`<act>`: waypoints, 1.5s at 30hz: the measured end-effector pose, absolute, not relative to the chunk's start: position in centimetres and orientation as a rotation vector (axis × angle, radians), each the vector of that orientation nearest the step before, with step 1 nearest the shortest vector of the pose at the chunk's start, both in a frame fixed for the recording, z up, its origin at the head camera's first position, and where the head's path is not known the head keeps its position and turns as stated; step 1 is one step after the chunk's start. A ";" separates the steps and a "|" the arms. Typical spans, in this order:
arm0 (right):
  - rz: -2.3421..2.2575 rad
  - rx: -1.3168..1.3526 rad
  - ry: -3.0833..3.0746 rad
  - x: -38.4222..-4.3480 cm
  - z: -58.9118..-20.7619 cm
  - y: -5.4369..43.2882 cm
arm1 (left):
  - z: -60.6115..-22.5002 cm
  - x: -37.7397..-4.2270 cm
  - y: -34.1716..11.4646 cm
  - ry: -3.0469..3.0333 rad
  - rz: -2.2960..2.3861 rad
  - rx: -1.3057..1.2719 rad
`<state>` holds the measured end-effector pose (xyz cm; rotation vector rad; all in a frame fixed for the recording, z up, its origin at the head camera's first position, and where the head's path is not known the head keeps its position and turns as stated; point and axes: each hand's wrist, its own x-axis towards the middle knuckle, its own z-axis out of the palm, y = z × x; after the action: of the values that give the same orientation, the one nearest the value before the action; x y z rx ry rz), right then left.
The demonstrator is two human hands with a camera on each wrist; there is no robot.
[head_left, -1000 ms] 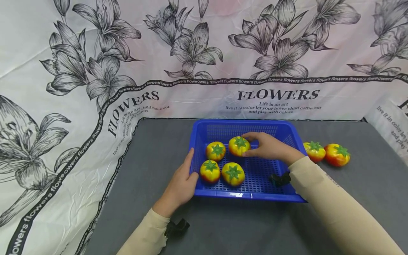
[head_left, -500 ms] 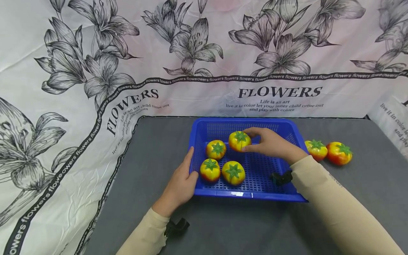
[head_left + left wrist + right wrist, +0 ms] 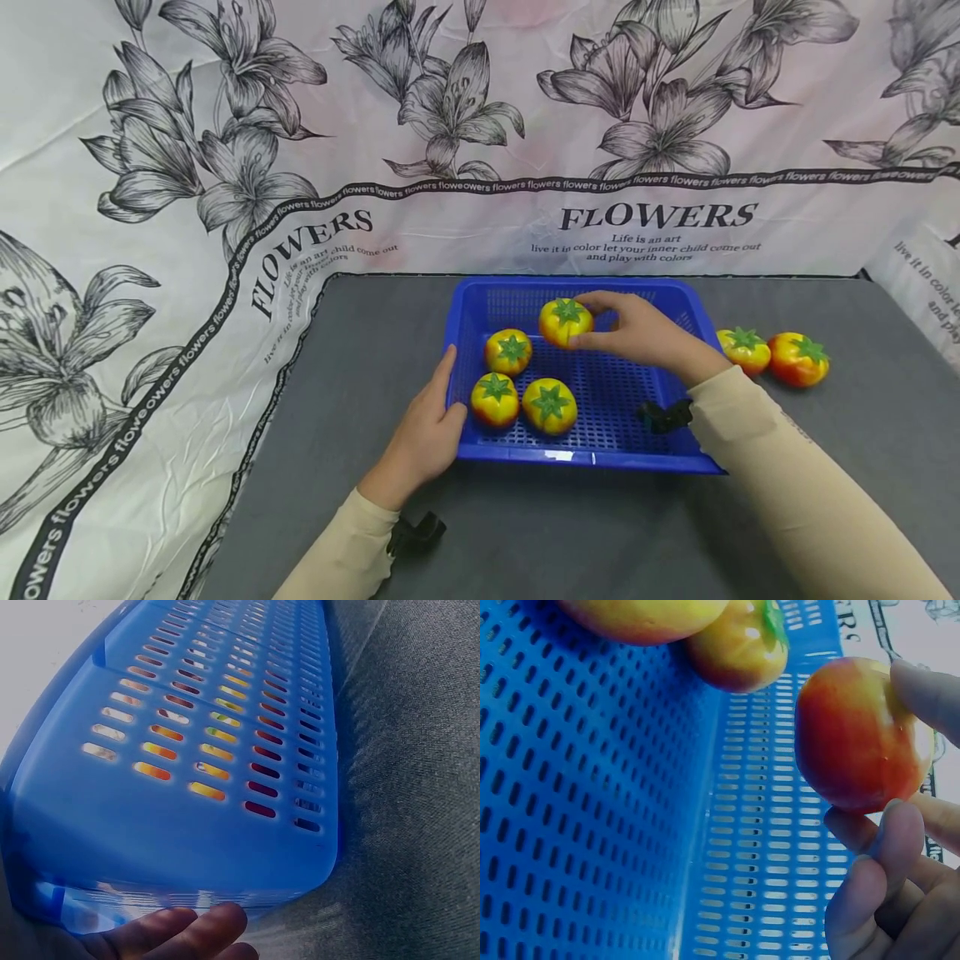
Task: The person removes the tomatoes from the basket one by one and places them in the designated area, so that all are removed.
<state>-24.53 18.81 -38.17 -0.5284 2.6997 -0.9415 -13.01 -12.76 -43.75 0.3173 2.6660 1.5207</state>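
Note:
In the head view, my right hand (image 3: 637,333) pinches a yellow-and-red tomato (image 3: 566,322) with a green star-shaped top. Its thumb and fingers hold the tomato's right side, over the back half of a blue basket (image 3: 525,454). The right wrist view shows this tomato (image 3: 862,735) between the fingers, apart from the basket floor. Three similar tomatoes, one of them the front-left tomato (image 3: 494,401), lie in the basket's left part. My left hand (image 3: 423,433) grips the basket's left side, thumb by the rim; its fingertips (image 3: 217,930) show beside the outer wall.
Two more tomatoes lie on the grey table (image 3: 360,350) right of the basket, the outer tomato (image 3: 798,360) redder. A white flower-printed cloth (image 3: 465,233) hangs behind and to the left. A black wrist device (image 3: 663,417) on the right arm hangs over the basket.
My right hand has raised the tomato and moved it slightly away, toward the basket's back wall. The left hand stays on the basket. The head view has shifted a little.

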 end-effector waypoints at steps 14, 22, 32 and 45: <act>-0.971 -0.519 2.725 -23.6 -36.9 19.3 | -43.5 -13.1 -12.8 2.686 1.503 0.335; -0.948 -0.502 2.757 -22.9 -36.4 19.6 | -43.5 -13.1 -12.7 2.694 1.494 0.337; -0.897 -0.466 2.781 -22.2 -35.5 20.3 | -43.5 -13.0 -12.8 2.697 1.495 0.325; -0.944 -0.425 2.807 -20.7 -34.5 21.3 | -43.5 -13.0 -12.9 2.700 1.480 0.331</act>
<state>-20.66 21.29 -34.54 -0.4252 2.8066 -0.9443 -12.99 -12.86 -43.52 0.3307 2.7005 1.4801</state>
